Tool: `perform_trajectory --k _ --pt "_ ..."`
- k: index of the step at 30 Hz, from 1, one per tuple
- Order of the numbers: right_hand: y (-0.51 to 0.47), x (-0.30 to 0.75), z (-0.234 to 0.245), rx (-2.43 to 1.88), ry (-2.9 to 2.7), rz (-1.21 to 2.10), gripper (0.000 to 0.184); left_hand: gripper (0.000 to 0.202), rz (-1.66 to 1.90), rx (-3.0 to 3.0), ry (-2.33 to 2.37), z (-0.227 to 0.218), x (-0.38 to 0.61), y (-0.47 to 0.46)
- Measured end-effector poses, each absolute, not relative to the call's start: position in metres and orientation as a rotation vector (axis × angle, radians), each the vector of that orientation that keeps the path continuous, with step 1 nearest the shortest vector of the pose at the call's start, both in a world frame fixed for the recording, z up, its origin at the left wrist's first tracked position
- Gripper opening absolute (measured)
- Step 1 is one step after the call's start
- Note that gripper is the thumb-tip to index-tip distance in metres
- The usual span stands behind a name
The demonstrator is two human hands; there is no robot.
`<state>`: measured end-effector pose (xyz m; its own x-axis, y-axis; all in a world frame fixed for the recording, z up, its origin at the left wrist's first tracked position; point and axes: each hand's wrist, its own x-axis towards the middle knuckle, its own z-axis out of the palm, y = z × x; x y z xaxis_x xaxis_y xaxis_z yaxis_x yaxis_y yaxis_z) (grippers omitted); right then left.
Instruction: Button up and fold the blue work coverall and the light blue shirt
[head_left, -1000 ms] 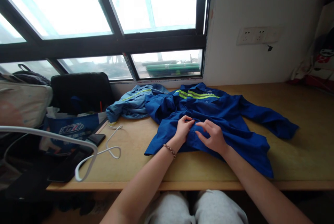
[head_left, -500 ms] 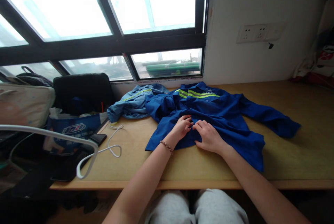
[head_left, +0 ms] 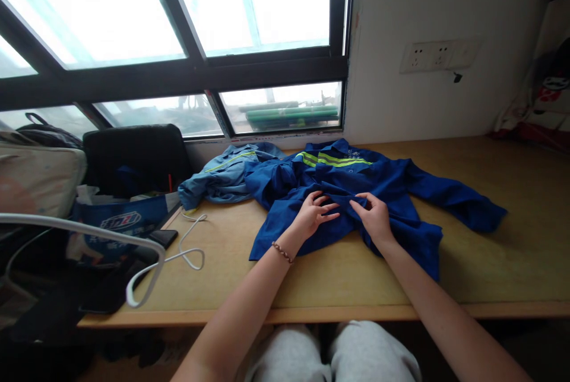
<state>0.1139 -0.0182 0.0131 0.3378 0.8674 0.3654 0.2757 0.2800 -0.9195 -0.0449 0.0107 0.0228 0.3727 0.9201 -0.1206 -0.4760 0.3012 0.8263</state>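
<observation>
A dark blue work jacket (head_left: 383, 186) with yellow-green reflective stripes lies spread on the wooden table (head_left: 312, 287), one sleeve stretched to the right. My left hand (head_left: 313, 215) rests on the jacket's front, fingers pinching the fabric edge. My right hand (head_left: 376, 217) is closed on a fold of the same jacket just to the right, lifting it slightly. A lighter blue jacket (head_left: 227, 177) lies bunched behind and to the left, touching the dark one.
A white cable (head_left: 189, 251) loops on the table's left side beside a black phone (head_left: 162, 237). Bags, a black case (head_left: 133, 156) and a white hanger (head_left: 133, 287) crowd the left. Window behind; wall sockets (head_left: 427, 56) at right.
Both hands moved a little up the jacket's front. My right hand shifted right and gathered a fold, pulling the lower hem in from the table's front edge.
</observation>
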Motion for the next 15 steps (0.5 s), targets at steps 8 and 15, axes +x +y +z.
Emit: perform_trajectory --k 8,15 --pt "-0.01 0.128 0.02 -0.967 -0.464 1.135 0.033 0.02 1.029 1.797 0.989 0.008 -0.024 -0.01" --pt "-0.008 0.132 0.02 -0.855 -0.416 1.377 0.03 0.017 0.769 2.344 1.153 0.001 -0.013 -0.021"
